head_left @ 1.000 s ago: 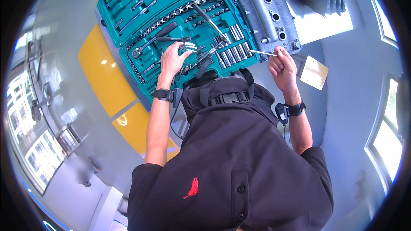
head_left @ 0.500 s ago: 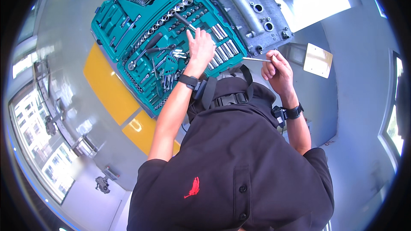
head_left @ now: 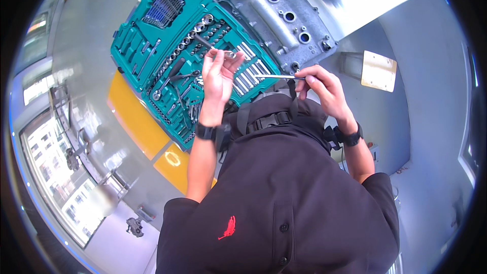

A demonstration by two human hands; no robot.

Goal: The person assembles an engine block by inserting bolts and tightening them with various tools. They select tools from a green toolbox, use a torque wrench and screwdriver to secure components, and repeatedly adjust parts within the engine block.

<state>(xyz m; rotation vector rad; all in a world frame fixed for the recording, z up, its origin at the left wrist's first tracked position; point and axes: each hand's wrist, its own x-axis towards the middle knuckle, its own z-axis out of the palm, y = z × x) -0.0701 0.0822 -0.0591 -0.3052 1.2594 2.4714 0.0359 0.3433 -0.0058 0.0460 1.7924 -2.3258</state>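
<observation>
Over the teal socket case, the left hand pinches a small socket; at three o'clock the right hand grips a slim extension bar — fitting stage, seemingly — alignment needed next.

A flat tan cardboard square lies on the grey floor, right of the engine part.
</observation>
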